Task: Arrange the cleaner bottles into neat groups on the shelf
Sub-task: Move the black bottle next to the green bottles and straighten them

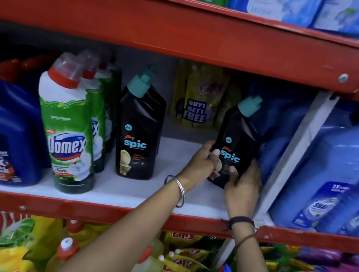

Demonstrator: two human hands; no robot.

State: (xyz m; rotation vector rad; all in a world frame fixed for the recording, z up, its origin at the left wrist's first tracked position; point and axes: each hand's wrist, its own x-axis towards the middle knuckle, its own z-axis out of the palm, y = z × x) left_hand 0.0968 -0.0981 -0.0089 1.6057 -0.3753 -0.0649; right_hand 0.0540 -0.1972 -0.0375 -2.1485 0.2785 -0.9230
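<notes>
A black Spic bottle (237, 136) with a teal cap stands at the right end of the white shelf (140, 191), tilted slightly. My left hand (202, 164) grips its left side and my right hand (242, 187) wraps its lower right side. A second black Spic bottle (140, 129) stands upright to the left, with a bare gap between the two. Green Domex bottles (69, 130) with red caps stand in a row left of it. Blue Harpic bottles (4, 129) fill the far left.
Yellow refill pouches (198, 100) marked "buy 1 get 1 free" stand at the back of the shelf. Large blue bottles (339, 178) sit beyond a white upright post (290, 155) on the right. A red shelf beam (169, 26) runs overhead; pouches and bottles crowd the shelf below.
</notes>
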